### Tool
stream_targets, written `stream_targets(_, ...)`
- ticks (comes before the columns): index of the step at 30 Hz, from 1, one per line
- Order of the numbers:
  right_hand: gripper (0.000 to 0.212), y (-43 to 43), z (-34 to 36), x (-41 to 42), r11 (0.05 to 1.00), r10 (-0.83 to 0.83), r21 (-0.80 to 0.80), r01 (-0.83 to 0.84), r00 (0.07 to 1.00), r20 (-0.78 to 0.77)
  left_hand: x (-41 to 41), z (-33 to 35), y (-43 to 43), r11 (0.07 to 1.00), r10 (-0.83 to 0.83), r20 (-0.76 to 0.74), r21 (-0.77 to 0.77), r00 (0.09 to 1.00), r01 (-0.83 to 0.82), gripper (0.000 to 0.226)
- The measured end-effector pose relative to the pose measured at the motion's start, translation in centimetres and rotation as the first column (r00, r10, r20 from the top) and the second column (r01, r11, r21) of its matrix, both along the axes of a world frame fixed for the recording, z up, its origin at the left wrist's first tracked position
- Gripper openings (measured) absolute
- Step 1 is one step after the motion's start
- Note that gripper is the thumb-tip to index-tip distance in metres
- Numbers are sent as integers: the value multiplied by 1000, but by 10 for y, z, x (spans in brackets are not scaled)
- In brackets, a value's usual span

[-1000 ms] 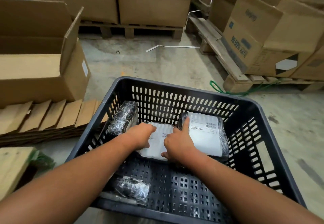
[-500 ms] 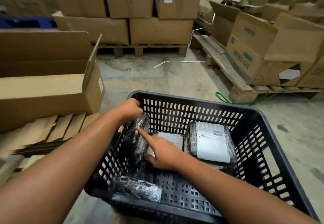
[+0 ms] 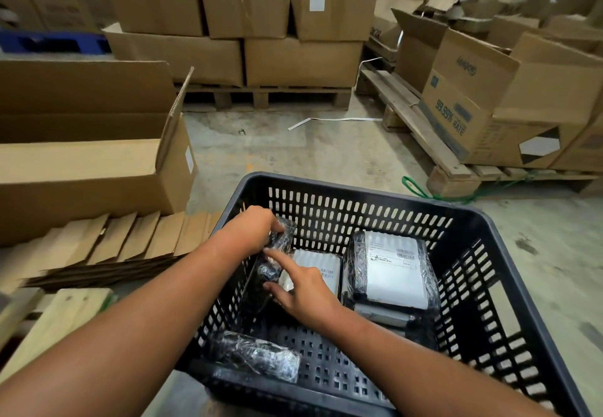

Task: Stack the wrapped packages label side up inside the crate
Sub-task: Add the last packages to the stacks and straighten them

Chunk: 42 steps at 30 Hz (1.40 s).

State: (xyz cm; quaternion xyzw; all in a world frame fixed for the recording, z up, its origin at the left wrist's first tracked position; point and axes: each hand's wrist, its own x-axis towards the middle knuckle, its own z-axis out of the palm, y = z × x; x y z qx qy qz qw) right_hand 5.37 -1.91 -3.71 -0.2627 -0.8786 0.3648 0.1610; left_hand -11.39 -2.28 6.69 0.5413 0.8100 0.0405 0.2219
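Since a moment ago our left hand point(image 3: 253, 227) has closed on the dark wrapped package point(image 3: 272, 260) standing on edge against the crate point(image 3: 509, 289) left wall, and our right hand point(image 3: 301, 289) steadies it with open fingers. We should tip it rightward onto the middle package point(image 3: 321, 268), label up, beside the labelled package point(image 3: 393, 269).
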Motion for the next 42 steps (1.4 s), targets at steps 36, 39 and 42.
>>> stream_targets(36,41,104,88,55,906,-284,-384,180,930,-234,-2,-25,-9,910,-56,881,239,469,-339,62)
stream_targets(39,71,106,81,58,948,-186,-275,158,979,-80,1,-37,-5,898,-39,867,248,496,-363,63)
stream_targets(42,105,102,73,54,975,-184,-109,193,979,90,3,-48,-1,887,-38,821,291,570,-360,65)
